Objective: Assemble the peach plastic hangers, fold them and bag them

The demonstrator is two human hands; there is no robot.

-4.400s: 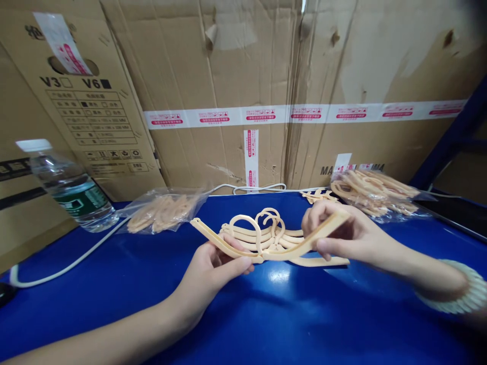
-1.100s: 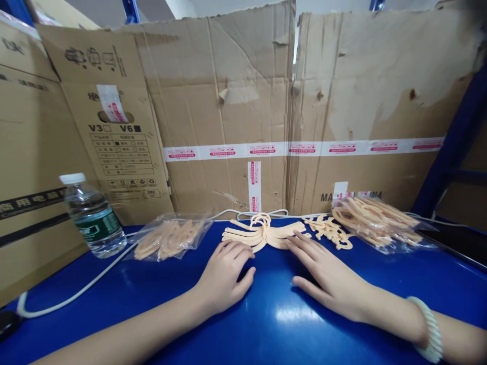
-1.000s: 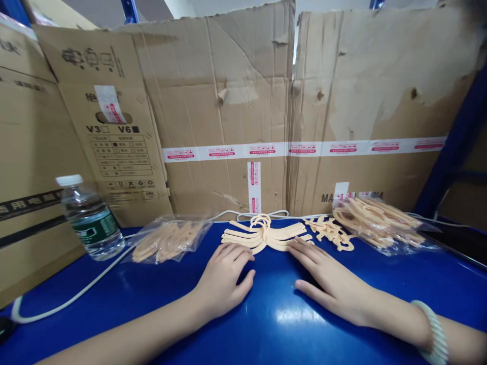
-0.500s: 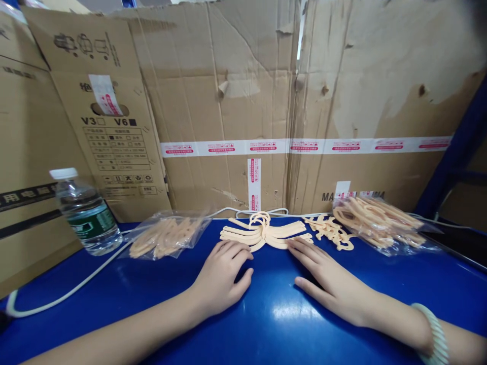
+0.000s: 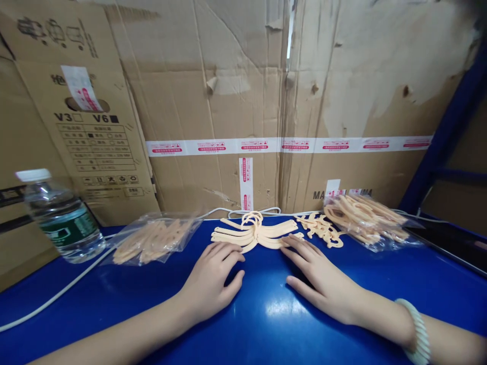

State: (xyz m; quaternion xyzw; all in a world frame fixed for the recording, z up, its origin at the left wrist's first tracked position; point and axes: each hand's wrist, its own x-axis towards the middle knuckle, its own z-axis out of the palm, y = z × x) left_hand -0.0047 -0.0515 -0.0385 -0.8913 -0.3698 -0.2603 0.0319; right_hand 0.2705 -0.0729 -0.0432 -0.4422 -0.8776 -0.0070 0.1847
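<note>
Stack of cream, thin, curved-arm hangers, plastic-looking (image 5: 255, 236), lies flat at back-centre of glossy blue tabletop (image 5: 262, 329), just beyond both hands. Long axis L–R; arms bow like shallow wings, round hooks pointing away from person, twd creased brown cardboard wall (image 5: 228, 106).

L hand (image 5: 213, 279): palm down, fingers loosely bent, gripping nothing, tips at stack's near L arms. R hand (image 5: 323, 279): same but flatter, fingers a bit apart, tips over near R arms; can't tell if either presses. Ribbed pale-green bracelet (image 5: 418, 332) on R wrist.

R of stack: heap of small curly cream pcs (image 5: 321, 229), then crinkly clear plastic bags w/ beige pcs (image 5: 365, 217). Far L: clear plastic bottle w/ green label (image 5: 66, 223).
</note>
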